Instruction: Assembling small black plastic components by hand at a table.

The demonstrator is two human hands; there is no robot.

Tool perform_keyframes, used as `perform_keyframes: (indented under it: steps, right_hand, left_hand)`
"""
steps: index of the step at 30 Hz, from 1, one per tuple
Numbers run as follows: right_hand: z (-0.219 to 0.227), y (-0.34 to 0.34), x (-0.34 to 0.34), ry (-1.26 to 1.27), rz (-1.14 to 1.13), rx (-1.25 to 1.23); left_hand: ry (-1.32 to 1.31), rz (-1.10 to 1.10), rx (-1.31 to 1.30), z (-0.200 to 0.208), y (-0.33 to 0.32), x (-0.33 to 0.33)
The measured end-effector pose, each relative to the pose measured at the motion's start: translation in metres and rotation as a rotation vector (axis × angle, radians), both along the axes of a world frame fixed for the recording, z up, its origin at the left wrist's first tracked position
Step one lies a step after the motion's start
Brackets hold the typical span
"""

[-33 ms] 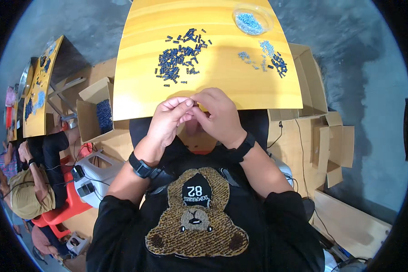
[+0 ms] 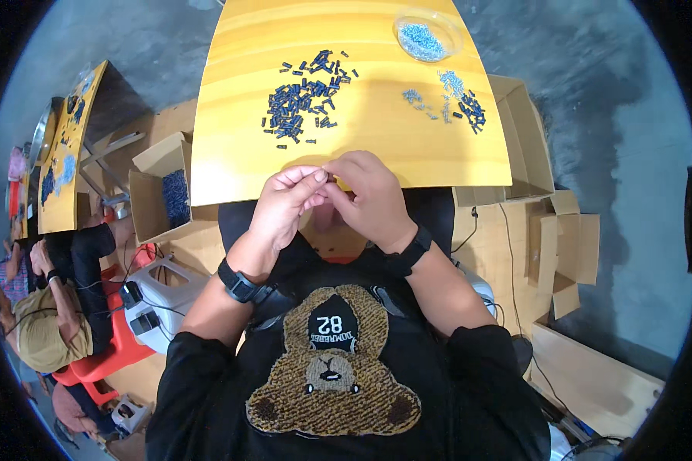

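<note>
Both hands are meeting at the near edge of the yellow table [image 2: 361, 146]. Left hand [image 2: 284, 203] and right hand [image 2: 369, 200] are pinching together on a tiny part [image 2: 329, 178], mostly hidden between the fingertips. Dark pile [image 2: 304, 100] is lying farther up the table; clear dish [image 2: 427, 34] is sitting at its far right corner.

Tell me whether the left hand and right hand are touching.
Touching. The head view shows the left hand and right hand with fingertips pressed together at the near edge of the yellow table, no gap between them.
</note>
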State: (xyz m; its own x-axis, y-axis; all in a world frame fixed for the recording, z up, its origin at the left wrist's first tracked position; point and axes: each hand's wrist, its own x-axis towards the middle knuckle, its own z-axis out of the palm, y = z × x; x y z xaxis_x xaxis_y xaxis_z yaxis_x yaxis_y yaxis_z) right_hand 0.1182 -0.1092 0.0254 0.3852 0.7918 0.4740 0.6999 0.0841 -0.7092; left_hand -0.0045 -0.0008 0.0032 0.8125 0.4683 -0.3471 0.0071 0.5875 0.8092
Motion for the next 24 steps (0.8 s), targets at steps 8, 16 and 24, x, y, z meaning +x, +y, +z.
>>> perform_keyframes:
  steps: [8,16,24]
  right_hand:
    - [-0.011,-0.035,0.052,0.022,-0.207,-0.215]
    - [-0.017,-0.058,0.109,-0.075,-0.474,-0.38]
    - [-0.011,-0.042,0.132,-0.101,-0.428,-0.499]
  left_hand:
    - [0.06,0.068,0.2,-0.001,0.011,0.002]
    - [0.016,0.111,0.31,-0.011,0.022,0.007]
    - [-0.024,0.009,0.317,-0.028,0.035,0.001]
